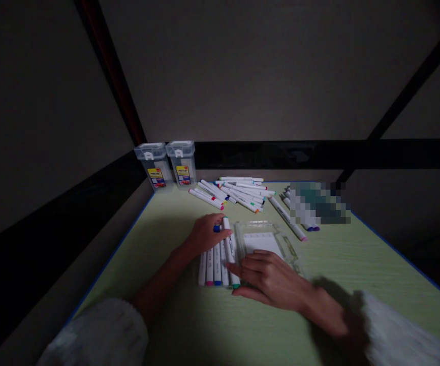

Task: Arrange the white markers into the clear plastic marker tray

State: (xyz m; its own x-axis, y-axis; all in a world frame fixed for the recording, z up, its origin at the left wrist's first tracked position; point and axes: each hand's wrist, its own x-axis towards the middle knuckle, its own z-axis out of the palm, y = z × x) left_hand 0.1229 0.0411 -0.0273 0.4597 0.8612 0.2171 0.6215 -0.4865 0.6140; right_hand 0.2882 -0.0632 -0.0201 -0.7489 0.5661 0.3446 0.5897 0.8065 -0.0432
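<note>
Several white markers lie side by side in one half of an open clear plastic case. A green-ended white marker lies along the right side of that row, slightly tilted. My left hand reaches over the top of the row, its thumb and fingers closed around the marker's far end. At the near end my right hand has its fingertips and thumb closed on the same marker. The blue-ended marker is among those in the row, partly covered by my left hand.
A loose pile of white markers lies at the back of the green table. Two clear lidded boxes stand at the back left against the wall. A pink-ended marker lies to the right, beside a blurred-out patch.
</note>
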